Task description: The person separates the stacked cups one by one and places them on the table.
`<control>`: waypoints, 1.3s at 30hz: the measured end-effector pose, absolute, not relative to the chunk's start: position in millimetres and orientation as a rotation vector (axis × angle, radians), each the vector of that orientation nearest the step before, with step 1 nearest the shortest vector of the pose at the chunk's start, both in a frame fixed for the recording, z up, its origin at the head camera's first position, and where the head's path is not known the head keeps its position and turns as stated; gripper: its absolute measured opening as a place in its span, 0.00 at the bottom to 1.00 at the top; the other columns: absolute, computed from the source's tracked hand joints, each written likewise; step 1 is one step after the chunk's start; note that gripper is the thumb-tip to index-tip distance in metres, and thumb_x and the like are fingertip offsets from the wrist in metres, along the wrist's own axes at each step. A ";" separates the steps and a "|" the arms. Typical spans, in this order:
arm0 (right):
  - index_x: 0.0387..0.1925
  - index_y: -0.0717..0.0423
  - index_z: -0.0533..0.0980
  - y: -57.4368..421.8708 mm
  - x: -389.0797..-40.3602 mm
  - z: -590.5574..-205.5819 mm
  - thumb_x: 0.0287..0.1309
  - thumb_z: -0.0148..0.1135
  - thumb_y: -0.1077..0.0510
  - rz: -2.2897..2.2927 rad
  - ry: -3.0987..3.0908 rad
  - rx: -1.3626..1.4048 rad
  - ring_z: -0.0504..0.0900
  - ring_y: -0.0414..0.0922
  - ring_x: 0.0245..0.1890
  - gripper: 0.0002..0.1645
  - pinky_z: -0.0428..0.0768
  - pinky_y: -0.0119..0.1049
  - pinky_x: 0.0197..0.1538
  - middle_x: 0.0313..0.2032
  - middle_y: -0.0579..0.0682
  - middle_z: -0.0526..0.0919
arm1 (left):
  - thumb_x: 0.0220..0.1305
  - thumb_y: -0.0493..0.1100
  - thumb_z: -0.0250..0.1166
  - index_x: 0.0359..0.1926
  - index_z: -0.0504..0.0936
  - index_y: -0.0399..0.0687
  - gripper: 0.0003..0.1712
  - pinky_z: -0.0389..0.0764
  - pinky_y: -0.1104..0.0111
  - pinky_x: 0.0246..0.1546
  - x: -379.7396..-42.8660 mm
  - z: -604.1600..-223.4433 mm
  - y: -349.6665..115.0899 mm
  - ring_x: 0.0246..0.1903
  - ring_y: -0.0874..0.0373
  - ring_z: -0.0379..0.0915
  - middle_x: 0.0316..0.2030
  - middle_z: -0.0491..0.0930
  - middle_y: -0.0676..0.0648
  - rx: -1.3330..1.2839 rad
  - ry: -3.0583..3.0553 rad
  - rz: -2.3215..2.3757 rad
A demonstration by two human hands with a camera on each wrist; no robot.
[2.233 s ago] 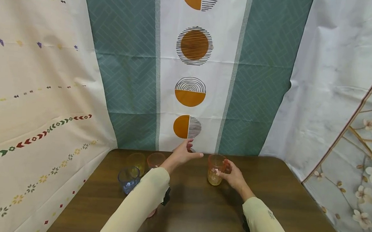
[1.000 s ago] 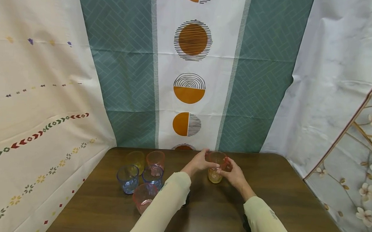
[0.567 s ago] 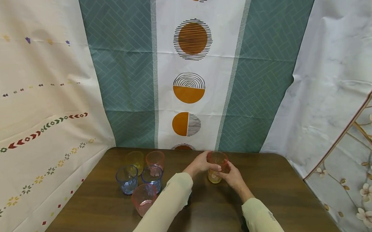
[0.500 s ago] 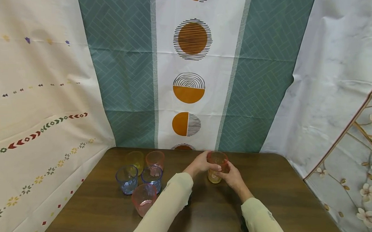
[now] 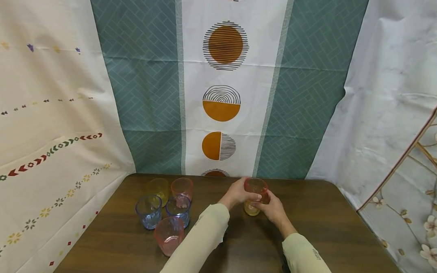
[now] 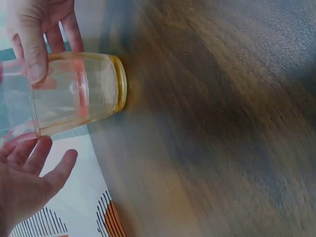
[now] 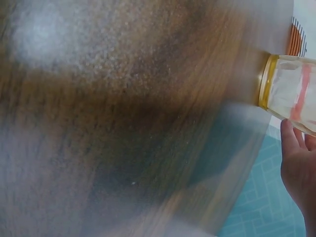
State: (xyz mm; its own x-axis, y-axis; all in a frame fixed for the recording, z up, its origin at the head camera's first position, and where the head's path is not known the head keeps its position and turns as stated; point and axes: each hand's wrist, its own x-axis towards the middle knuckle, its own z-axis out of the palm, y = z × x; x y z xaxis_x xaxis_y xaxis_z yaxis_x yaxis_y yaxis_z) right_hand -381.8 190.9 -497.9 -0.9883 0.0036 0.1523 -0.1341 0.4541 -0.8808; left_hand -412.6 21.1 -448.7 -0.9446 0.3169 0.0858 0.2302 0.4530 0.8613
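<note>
A red-pink drinking glass sits nested inside a yellow drinking glass, upright on the table in the head view. My left hand holds the pink glass from the left, thumb across its front. From the right, my right hand grips the yellow glass, thumb near its rim. Through the yellow wall in the left wrist view, the pink glass's base shows as a red band. The right wrist view catches only the lower yellow glass and some right-hand fingers.
Left on the brown wooden table stand several other glasses: a yellow glass, a pink glass, blue glasses and a nearer pink glass. A patterned curtain hangs behind the table.
My left hand has come across to the right and taken hold of the pink glass. The right hand and the nested pair stay in nearly the same place.
</note>
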 end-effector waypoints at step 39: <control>0.72 0.68 0.56 192.9 -385.7 -500.3 0.55 0.75 0.51 1.582 -2.614 0.157 0.65 0.67 0.66 0.54 0.67 0.59 0.65 0.68 0.68 0.65 | 0.55 0.57 0.75 0.71 0.63 0.41 0.50 0.77 0.57 0.54 -402.1 -372.7 -29.8 0.55 0.49 0.72 0.59 0.73 0.41 0.532 2.601 1.572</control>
State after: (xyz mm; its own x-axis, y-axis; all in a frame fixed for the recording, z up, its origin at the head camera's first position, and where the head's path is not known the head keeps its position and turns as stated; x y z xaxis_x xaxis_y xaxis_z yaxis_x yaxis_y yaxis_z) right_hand -385.7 192.9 -500.3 -0.9914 -0.0452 0.1229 -0.1298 0.4612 -0.8777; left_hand -402.1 -29.8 -372.7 -0.9390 0.3191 0.1278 0.2616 0.4220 0.8680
